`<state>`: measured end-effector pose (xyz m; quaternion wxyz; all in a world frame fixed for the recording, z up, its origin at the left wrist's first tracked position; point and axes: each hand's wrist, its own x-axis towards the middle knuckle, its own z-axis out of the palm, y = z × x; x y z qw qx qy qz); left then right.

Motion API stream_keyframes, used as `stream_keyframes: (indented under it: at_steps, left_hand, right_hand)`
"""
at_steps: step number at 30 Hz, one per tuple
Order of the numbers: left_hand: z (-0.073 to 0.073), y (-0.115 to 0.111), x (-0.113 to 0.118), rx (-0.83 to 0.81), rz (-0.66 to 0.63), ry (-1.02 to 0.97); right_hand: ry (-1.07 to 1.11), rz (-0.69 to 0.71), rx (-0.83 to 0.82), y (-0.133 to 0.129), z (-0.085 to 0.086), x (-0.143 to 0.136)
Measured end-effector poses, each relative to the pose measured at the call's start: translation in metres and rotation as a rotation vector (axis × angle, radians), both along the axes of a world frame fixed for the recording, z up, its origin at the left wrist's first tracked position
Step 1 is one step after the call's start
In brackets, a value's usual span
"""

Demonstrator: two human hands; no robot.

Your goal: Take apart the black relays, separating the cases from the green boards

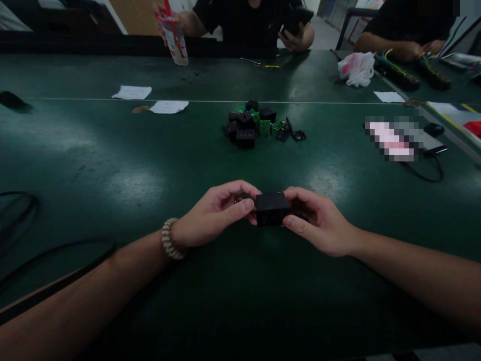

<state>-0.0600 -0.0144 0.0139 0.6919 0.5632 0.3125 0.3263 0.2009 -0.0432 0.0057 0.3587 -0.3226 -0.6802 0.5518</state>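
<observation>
Between my two hands is a small black rectangular plastic box (272, 208), held just above the green table (210, 296). The fingers of my left hand (221, 210) close on its left end, thumb in front, with a beaded bracelet on that wrist. At the right end, my right hand (319, 218) grips the box between thumb and fingers. Some fingertips are hidden behind it. Beyond my hands lies a pile of black plastic housings (245, 138), mixed with green circuit boards (265, 127) and small black pieces (298, 135).
Paper sheets (169, 107) lie left of the pile. Black cables (75, 245) run along the left. A plastic bag (356, 68) and a blurred-out pink item (391, 140) are at the right. Across the table, a person (248, 25) holds a drink cup (175, 40); another works at right.
</observation>
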Motion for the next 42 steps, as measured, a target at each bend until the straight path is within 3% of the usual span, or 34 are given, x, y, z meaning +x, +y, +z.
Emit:
stream_keyframes:
  at_steps: [6,15,25,30,36,42]
  left_hand:
    - [0.001,0.001,-0.003,0.096,-0.024,0.05]
    - [0.003,0.002,-0.002,0.082,-0.034,0.031]
    - [0.002,-0.001,0.0,0.158,0.004,0.01]
    - [0.004,-0.006,0.002,0.347,0.035,0.07]
    - [0.006,-0.008,0.004,0.779,0.063,0.218]
    - [0.009,-0.01,0.005,0.983,0.095,0.269]
  right_hand:
    - [0.004,-0.011,0.068,0.0,-0.003,0.0]
    - [-0.082,-0.031,0.184,-0.002,-0.004,-0.001]
    - [-0.031,-0.036,0.193,-0.003,-0.003,-0.004]
    - [-0.017,-0.045,0.186,-0.005,0.0,-0.004]
    - [-0.016,-0.099,0.178,-0.006,-0.002,-0.004]
    - [-0.08,-0.146,0.408,-0.005,-0.003,-0.004]
